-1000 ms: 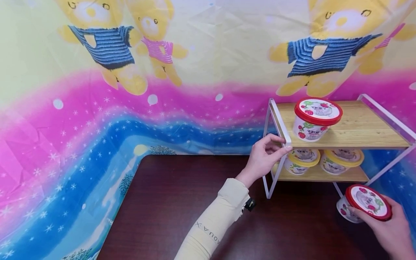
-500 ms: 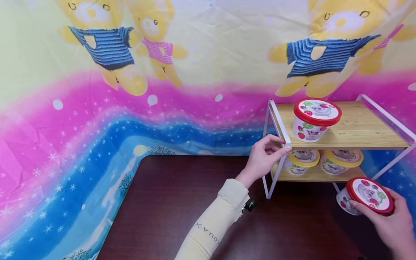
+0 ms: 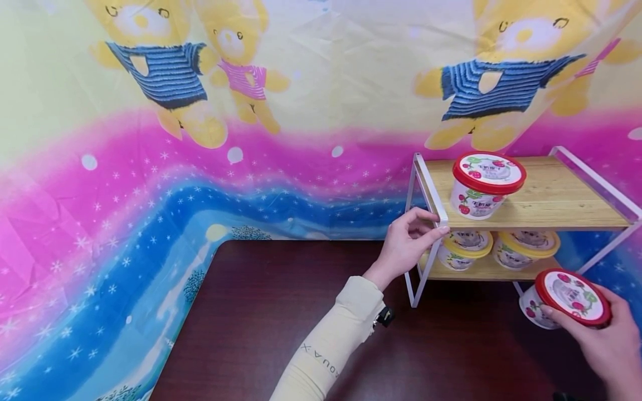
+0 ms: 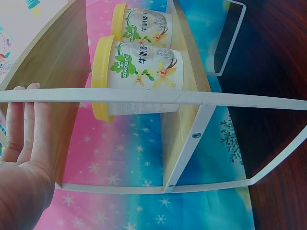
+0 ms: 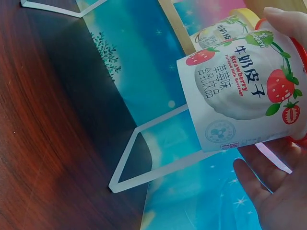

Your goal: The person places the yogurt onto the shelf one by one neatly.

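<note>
My left hand (image 3: 403,242) pinches the near left corner of a two-tier shelf rack (image 3: 567,192) with a white metal frame and wooden boards. In the left wrist view, its fingers (image 4: 29,132) lie across the white side bar. My right hand (image 3: 612,345) grips a red-lidded strawberry milk tub (image 3: 572,298) by its lid end. The tub is tilted in front of the rack's right side, its label facing the right wrist camera (image 5: 240,93). Another red-lidded tub (image 3: 481,192) stands upright on the top board, towards the left.
Two yellow-lidded tubs (image 3: 463,250) stand side by side on the lower board, partly hidden by the top one. The rack stands on a dark brown table (image 3: 281,312). Behind it hangs a bear-printed cloth (image 3: 321,167). A dark object (image 3: 564,396) shows at the bottom right edge.
My right hand has raised the strawberry tub slightly and shifted it a little to the right. My left hand stays at the rack's corner, and the shelved tubs have not visibly moved.
</note>
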`<state>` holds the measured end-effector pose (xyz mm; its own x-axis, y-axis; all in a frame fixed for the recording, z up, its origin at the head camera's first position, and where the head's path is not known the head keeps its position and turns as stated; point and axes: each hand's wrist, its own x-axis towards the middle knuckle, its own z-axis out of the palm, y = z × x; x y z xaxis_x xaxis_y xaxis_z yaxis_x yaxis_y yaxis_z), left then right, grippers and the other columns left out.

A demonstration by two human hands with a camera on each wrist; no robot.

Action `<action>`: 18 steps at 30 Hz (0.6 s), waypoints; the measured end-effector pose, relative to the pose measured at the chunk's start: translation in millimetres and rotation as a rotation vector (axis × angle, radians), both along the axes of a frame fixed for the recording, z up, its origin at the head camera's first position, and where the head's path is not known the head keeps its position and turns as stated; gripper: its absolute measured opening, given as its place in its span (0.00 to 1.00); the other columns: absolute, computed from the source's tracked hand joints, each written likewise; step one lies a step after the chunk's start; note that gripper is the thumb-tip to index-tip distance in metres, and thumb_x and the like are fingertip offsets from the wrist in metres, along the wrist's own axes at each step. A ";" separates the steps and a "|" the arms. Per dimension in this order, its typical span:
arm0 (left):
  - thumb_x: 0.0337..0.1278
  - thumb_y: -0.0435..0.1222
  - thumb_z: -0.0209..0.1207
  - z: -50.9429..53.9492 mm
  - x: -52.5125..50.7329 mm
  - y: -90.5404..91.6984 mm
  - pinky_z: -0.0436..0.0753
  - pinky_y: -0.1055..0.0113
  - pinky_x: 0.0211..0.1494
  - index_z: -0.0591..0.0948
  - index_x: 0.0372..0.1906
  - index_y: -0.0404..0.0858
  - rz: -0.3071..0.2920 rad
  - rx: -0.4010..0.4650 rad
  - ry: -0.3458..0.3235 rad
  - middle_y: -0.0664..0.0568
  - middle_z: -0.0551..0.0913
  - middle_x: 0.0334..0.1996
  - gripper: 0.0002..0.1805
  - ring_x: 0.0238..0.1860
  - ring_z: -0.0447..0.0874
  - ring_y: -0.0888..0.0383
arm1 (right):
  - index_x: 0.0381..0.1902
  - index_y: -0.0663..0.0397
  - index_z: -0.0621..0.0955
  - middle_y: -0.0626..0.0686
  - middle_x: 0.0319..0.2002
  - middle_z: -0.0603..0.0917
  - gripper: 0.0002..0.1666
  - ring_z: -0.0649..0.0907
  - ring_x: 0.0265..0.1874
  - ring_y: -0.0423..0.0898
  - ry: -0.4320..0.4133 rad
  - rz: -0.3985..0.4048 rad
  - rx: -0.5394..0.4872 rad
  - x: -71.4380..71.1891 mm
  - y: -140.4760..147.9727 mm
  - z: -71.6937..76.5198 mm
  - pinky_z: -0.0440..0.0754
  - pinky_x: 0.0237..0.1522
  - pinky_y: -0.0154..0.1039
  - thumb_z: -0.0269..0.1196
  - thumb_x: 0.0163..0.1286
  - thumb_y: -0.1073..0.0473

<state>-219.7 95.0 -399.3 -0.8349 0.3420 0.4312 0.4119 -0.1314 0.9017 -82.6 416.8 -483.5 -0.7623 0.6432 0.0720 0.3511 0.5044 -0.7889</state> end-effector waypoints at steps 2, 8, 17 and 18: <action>0.66 0.36 0.67 0.0 0.0 0.0 0.85 0.67 0.37 0.81 0.49 0.41 -0.001 0.001 0.000 0.59 0.84 0.33 0.11 0.32 0.84 0.64 | 0.81 0.55 0.53 0.68 0.74 0.60 0.57 0.62 0.68 0.64 0.005 -0.011 -0.007 -0.6 -1.0 1.8 0.57 0.74 0.44 0.73 0.65 0.55; 0.66 0.36 0.67 -0.2 -0.2 0.1 0.85 0.68 0.37 0.81 0.49 0.41 -0.001 -0.003 -0.005 0.59 0.84 0.32 0.11 0.32 0.84 0.64 | 0.81 0.51 0.55 0.65 0.75 0.61 0.56 0.63 0.71 0.60 0.043 -0.034 -0.004 -0.6 -2.1 4.8 0.56 0.73 0.39 0.74 0.63 0.58; 0.66 0.36 0.67 -0.9 -1.4 -0.2 0.84 0.68 0.37 0.81 0.50 0.41 -0.005 -0.009 0.007 0.58 0.84 0.32 0.11 0.32 0.84 0.63 | 0.80 0.44 0.56 0.58 0.74 0.62 0.57 0.64 0.70 0.46 0.079 -0.064 -0.045 -0.7 -4.7 11.0 0.59 0.72 0.37 0.75 0.61 0.60; 0.66 0.36 0.67 -0.9 -1.5 -0.1 0.84 0.68 0.37 0.81 0.50 0.41 -0.005 -0.006 0.008 0.58 0.84 0.32 0.11 0.32 0.84 0.63 | 0.80 0.43 0.56 0.57 0.74 0.63 0.57 0.65 0.69 0.43 0.084 -0.067 -0.049 -1.0 -5.1 11.9 0.59 0.72 0.36 0.75 0.60 0.60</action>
